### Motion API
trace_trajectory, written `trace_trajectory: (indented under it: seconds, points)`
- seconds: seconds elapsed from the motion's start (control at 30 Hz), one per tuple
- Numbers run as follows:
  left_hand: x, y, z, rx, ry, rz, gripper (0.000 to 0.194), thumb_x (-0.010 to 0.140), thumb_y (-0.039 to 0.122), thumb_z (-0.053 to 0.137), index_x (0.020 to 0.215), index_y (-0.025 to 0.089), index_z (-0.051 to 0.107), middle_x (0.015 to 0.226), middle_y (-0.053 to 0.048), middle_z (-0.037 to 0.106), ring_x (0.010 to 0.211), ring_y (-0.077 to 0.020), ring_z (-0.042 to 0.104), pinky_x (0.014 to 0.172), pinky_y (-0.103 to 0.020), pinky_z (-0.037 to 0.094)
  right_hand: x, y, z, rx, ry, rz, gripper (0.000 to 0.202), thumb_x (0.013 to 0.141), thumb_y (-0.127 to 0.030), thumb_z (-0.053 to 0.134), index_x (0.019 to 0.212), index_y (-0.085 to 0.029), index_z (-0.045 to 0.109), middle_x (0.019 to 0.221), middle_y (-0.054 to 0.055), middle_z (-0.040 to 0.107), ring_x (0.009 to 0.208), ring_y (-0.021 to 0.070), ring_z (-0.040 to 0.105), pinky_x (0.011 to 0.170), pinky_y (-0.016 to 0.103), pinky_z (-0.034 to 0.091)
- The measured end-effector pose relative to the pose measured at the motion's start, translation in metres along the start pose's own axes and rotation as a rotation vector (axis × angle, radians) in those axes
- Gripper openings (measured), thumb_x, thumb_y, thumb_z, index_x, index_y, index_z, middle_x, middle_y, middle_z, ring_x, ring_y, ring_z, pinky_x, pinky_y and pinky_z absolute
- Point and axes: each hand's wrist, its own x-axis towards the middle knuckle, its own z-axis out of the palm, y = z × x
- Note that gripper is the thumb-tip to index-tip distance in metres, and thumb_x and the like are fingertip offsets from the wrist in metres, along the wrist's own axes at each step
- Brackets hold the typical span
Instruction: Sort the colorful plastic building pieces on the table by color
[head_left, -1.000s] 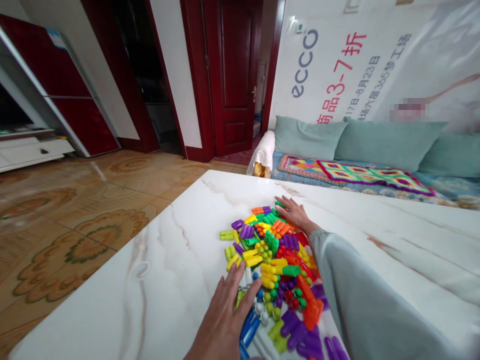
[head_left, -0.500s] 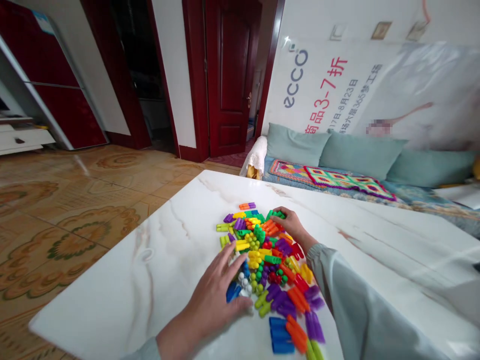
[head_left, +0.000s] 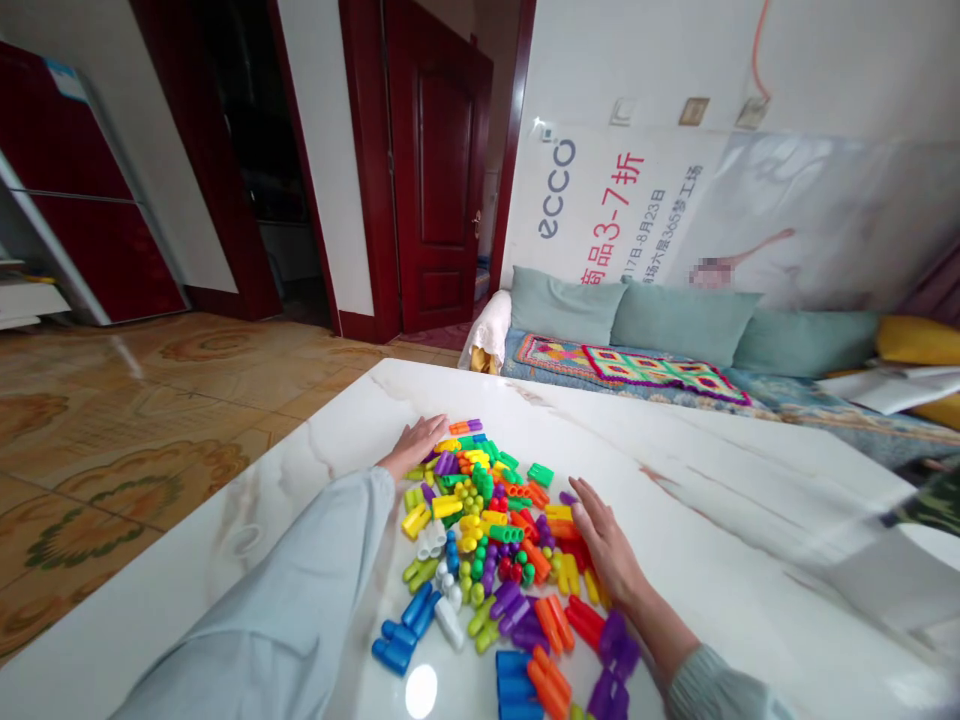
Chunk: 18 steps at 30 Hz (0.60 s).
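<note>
Many colourful plastic pieces lie in a loose pile on a white marble-patterned table point(head_left: 300, 480). At the pile's far left edge is my left hand point(head_left: 417, 444), fingers stretched forward near an orange and purple piece point(head_left: 465, 426). My right hand point(head_left: 606, 540) rests along the right side, fingers extended, beside yellow and orange pieces, holding nothing. A green piece point(head_left: 540, 474) sits a little apart, beyond the right fingertips. Blue pieces point(head_left: 395, 646) and a white one point(head_left: 450, 622) lie at the near left. A large blue piece point(head_left: 517, 685) is at the near edge.
Behind the table stands a sofa with green cushions point(head_left: 686, 320) and a patterned crochet cover point(head_left: 667, 370). A red door point(head_left: 439, 180) and a red refrigerator point(head_left: 90, 200) are farther back. Something camouflage-patterned point(head_left: 930, 497) shows at the right edge.
My left hand has moved from the near left to the pile's far left edge. My right hand has come back towards me from the far pieces. The view has shifted right.
</note>
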Motion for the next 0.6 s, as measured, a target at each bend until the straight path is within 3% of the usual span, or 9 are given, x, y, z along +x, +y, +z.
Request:
trace_trajectory:
  seconds: [0.13,0.37,0.5,0.6]
  points:
    - [0.021,0.013,0.014,-0.049,-0.189,0.13,0.051,0.094,0.056,0.041,0.127,0.022,0.06,0.144,-0.007,0.051,0.14,-0.0297,0.034,0.116,-0.046,0.023,0.003,0.001,0.015,0.008,-0.043,0.023,0.068,0.092,-0.064,0.029,0.146,-0.024,0.039,0.156,0.01,0.031,0.144,0.027,0.025,0.118,0.058,0.009]
    - [0.022,0.051,0.038,-0.136,-0.394,0.324,0.063,0.088,0.065,0.04,0.116,0.017,0.069,0.128,-0.005,0.066,0.122,-0.0247,0.057,0.108,-0.033,0.038,0.018,-0.028,0.032,0.211,-0.07,0.022,0.066,0.092,-0.067,0.03,0.142,-0.027,0.045,0.148,0.007,0.045,0.141,0.0276,0.032,0.118,0.057,0.01]
    - [0.004,0.073,0.031,-0.124,-0.316,0.36,0.065,0.089,0.064,0.039,0.122,0.013,0.065,0.132,-0.007,0.062,0.123,-0.0252,0.055,0.11,-0.033,0.036,0.011,-0.039,0.013,0.241,-0.115,0.045,0.072,0.091,-0.069,0.029,0.147,-0.025,0.037,0.15,0.01,0.042,0.141,0.0305,0.033,0.116,0.059,0.013]
    - [-0.043,0.072,0.009,-0.071,-0.174,0.349,0.068,0.088,0.06,0.045,0.132,0.009,0.056,0.146,-0.014,0.048,0.137,-0.0282,0.039,0.117,-0.038,0.022,-0.024,-0.036,-0.022,0.154,-0.126,0.021,0.071,0.091,-0.067,0.034,0.149,-0.027,0.033,0.153,0.008,0.036,0.143,0.0307,0.029,0.117,0.059,0.011]
